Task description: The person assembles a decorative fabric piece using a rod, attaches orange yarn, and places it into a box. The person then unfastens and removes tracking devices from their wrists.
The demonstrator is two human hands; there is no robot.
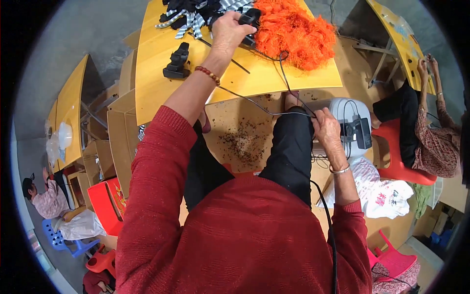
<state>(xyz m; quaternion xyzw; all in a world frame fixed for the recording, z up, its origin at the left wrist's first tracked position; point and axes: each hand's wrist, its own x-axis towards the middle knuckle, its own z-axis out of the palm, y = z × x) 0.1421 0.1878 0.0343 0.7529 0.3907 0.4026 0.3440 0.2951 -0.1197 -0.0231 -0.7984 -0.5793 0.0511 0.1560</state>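
Note:
My left hand [230, 33] reaches over the yellow table [293, 78], its fingers closed on a black plastic device [249, 18] whose exact kind I cannot make out. A similar black device [177, 62] stands on the table to the left. Right of my left hand lies a heap of orange stringy material [296, 36]. Black and grey-white striped fabric strips [196, 17] are piled at the far side. Beside my right knee, my right hand [327, 126] pinches a thin black cable [267, 111], which runs up toward the table.
A black power adapter [363, 133] lies on a grey box-like container [350, 108] at my right. White plastic bags [389, 198] sit behind it. Cardboard boxes [122, 115] stand left of the table. Dark scraps [245, 144] litter the floor; other people sit at both sides.

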